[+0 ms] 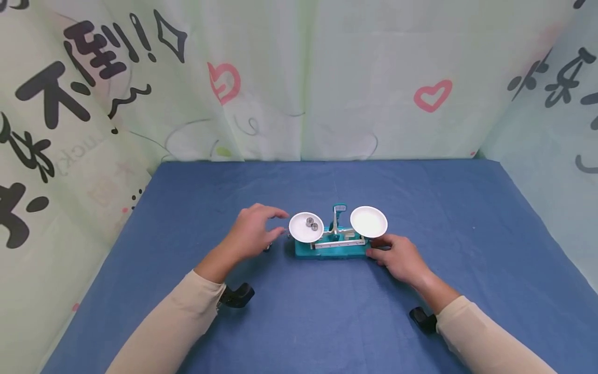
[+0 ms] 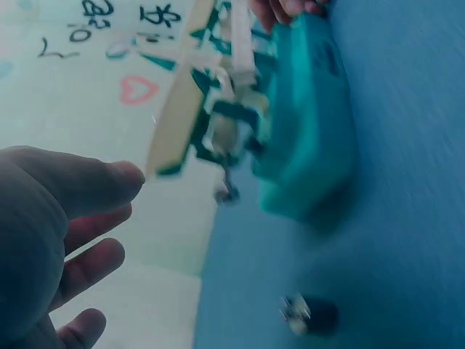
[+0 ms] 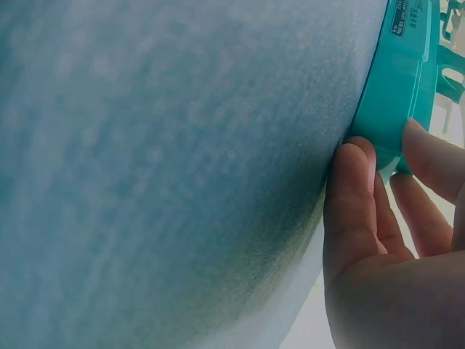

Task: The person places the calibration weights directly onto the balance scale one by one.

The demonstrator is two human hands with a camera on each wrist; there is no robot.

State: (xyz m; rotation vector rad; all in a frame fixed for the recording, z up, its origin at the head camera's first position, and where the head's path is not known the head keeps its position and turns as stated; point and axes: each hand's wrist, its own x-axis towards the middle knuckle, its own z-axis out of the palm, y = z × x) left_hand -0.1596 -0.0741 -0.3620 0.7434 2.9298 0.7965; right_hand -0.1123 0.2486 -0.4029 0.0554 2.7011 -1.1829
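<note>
A small teal balance scale (image 1: 333, 251) with two white pans stands on the blue cloth. Two small metal pieces lie in its left pan (image 1: 300, 231); the right pan (image 1: 369, 222) is bare. My left hand (image 1: 252, 231) hovers just left of the left pan, thumb and fingers parted and holding nothing. Below it, a small shiny metal piece (image 2: 309, 314) rests on the cloth. My right hand (image 1: 399, 257) grips the right end of the scale's base, thumb (image 3: 429, 153) on one side and fingers around the corner.
Blue cloth (image 1: 327, 322) covers the table on all sides of the scale. A pale printed curtain (image 1: 355, 78) with hearts and lettering hangs behind and at both sides. Black wrist-camera mounts (image 1: 238, 296) stick out below both forearms.
</note>
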